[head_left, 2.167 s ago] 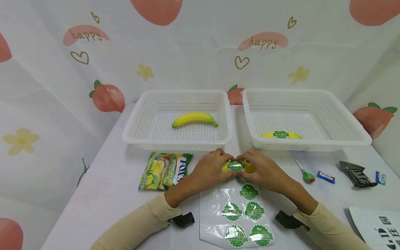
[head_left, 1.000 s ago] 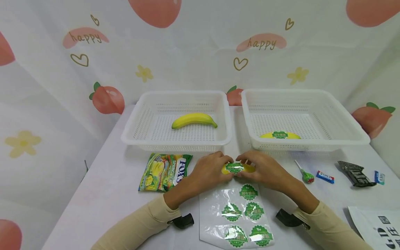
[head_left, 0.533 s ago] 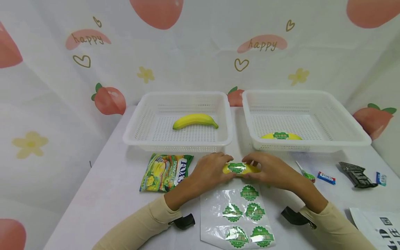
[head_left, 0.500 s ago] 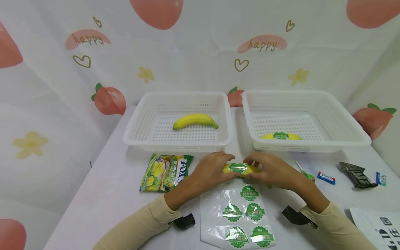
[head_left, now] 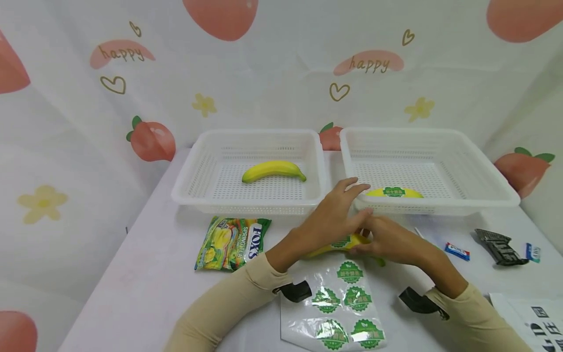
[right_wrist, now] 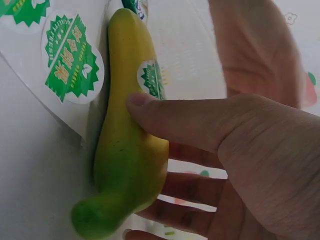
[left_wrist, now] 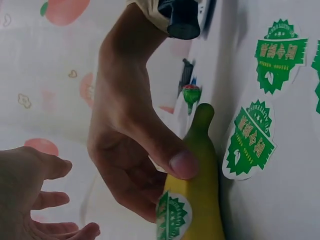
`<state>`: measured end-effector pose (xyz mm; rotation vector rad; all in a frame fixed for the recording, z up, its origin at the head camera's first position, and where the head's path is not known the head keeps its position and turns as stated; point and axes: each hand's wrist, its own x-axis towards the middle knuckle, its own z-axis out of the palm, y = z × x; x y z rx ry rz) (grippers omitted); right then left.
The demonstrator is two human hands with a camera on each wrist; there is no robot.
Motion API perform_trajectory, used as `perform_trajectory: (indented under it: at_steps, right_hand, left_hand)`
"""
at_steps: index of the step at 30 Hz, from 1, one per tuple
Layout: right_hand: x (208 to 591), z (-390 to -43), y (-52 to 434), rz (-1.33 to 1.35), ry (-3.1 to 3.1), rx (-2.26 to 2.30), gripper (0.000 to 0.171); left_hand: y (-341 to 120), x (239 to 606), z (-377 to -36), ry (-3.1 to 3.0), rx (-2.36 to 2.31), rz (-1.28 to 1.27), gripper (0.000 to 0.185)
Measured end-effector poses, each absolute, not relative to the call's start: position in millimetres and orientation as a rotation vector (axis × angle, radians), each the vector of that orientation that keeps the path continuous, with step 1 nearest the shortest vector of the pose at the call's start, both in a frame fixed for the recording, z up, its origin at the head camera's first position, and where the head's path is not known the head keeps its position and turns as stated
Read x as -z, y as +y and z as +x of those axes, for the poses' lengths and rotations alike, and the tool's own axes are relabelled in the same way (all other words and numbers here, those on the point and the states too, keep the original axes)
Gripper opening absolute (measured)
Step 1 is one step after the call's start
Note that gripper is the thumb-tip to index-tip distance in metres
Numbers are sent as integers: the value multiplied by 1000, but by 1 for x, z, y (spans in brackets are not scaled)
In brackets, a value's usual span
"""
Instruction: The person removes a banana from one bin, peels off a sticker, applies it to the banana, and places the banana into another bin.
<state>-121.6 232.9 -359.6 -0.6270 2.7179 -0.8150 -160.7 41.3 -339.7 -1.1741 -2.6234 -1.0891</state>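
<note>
A yellow banana (right_wrist: 122,145) with green ends and a green-and-white sticker (left_wrist: 172,215) lies at the front middle of the table. My right hand (head_left: 391,240) grips its stem half, thumb on the near side and fingers behind. Lifted off the banana, my left hand (head_left: 335,212) hovers over it with fingers spread, holding nothing; it hides part of the banana in the head view. Just in front lies a clear sheet of green round stickers (head_left: 308,318). A second stickered banana (head_left: 409,193) rests in the right basket (head_left: 440,202), and a plain banana (head_left: 273,169) in the left basket (head_left: 246,202).
A FOX'S candy bag (head_left: 230,244) lies left of the hands. To the right are a small blue-and-red wrapped candy (head_left: 457,251), a black wrapper (head_left: 500,247) and a blue-white packet (head_left: 533,252). A white printed bag (head_left: 523,313) sits at the front right.
The left hand has let go of the banana and moved right and away from me, fingers spreading. The right hand has shifted slightly right and keeps its grip on the banana.
</note>
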Motion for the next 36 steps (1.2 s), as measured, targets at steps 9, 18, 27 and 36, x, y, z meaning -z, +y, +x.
perform_trajectory:
  at_steps: [9, 18, 27, 36]
  right_hand:
    - [351, -123, 238, -639, 2679, 734, 47]
    - [301, -102, 271, -495, 2763, 721, 47]
    - [252, -109, 340, -446, 3053, 436, 53]
    - [222, -160, 383, -164, 3007, 516, 67]
  left_hand:
    - [49, 352, -171, -2581, 1281, -1068, 37]
    - [52, 354, -168, -2585, 1198, -1034, 33]
    - [54, 354, -167, -2579, 1182, -1025, 33]
    - [55, 356, -167, -2567, 1175, -995, 32]
